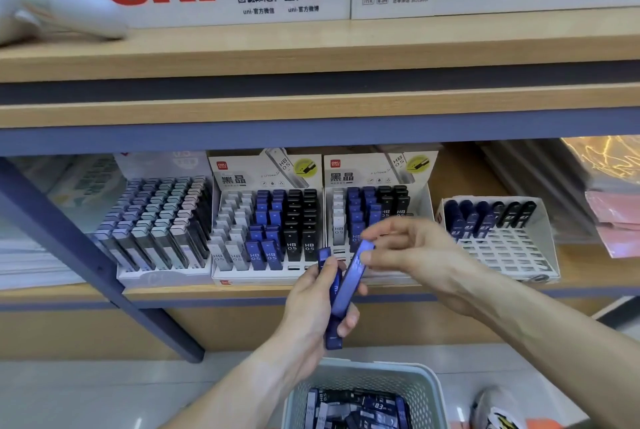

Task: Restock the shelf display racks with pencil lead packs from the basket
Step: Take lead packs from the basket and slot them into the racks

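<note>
Wooden shelf (242, 291) carries four display racks (266, 231); basket (429, 383) on floor (104, 394).

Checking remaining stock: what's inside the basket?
The basket holds a loose pile of lead packs, dark blue and lighter ones, some marked HB 0.5 or 0.3. The lower part is cut off by the frame edge, so depth and count cannot be seen.

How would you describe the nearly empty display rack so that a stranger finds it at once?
Look along the lower wooden shelf to the white grid rack, the rightmost one. Only its back row holds packs, blue and black ones; the neighbouring racks have printed header cards and far more packs.
</note>
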{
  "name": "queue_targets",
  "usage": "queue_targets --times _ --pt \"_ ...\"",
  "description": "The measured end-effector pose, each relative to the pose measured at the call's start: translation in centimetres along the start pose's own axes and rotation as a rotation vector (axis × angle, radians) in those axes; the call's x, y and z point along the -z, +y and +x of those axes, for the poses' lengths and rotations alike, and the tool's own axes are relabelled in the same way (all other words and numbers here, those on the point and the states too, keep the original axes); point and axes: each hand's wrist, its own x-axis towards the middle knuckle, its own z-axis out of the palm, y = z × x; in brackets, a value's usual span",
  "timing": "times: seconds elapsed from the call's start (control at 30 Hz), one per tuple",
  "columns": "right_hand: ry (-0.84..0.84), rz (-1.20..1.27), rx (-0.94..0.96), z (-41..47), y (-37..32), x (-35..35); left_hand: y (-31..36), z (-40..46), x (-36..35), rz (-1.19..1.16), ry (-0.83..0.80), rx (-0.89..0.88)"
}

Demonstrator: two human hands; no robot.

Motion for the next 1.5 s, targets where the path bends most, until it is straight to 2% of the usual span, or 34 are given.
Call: queue_targets --times 0.1,0.17,0.23,0.43,0.63,0.77,0.87,0.93,0.97,1.07,1.3,1.37,1.5 --pt "0.226 0.035 0.156 0.8 -0.9 1.5 -0.3 0.4 0.7 0.037 0.042 0.039" --pt "0.358 -0.089 0.273 1.4 -0.8 2.5 -0.3 0.4 1.2 0.024 0.025 0.086" --pt "0.408 -0.265 0.352 1.9 0.0 2.8 -0.2 0.4 1.4 -0.017 -0.024 0.128" --pt "0.392 -0.52 0.45 2.7 1.6 2.5 0.2 0.4 1.2 -0.104 -0.124 0.146" --pt "0.341 -0.644 0.495 3.0 1.8 1.9 -0.4 0.8 1.0 0.011 -0.1 0.065" --pt "0.275 -0.835 0.551 3.2 2.6 1.3 -0.4 0.5 0.6 0.057 -0.096 0.033" --pt "0.346 -0.898 0.573 3.1 2.8 0.7 -0.4 0.4 0.6 0.095 -0.093 0.004" --pt "0.403 -0.798 0.582 2.5 2.2 0.1 -0.2 0.4 0.6 0.121 -0.088 -0.009" --pt "0.39 -0.685 0.528 2.2 1.8 -0.3 -0.2 0.3 0.6 0.131 -0.088 -0.013" --pt "0.213 -0.372 0.272 1.1 1.6 -1.1 -0.2 0.3 0.7 0.139 -0.101 -0.025" --pt "0.125 -0.081 0.1 0.9 1.3 -0.7 0.0 -0.2 0.5 0.176 -0.154 -0.041" --pt "0.123 -0.053 0.097 0.9 1.2 -0.5 0.1 -0.4 0.4 0.174 -0.141 -0.023" --pt "0.358 -0.127 0.288 1.4 0.1 0.6 0.2 0.1 0.7 0.081 -0.01 0.084"
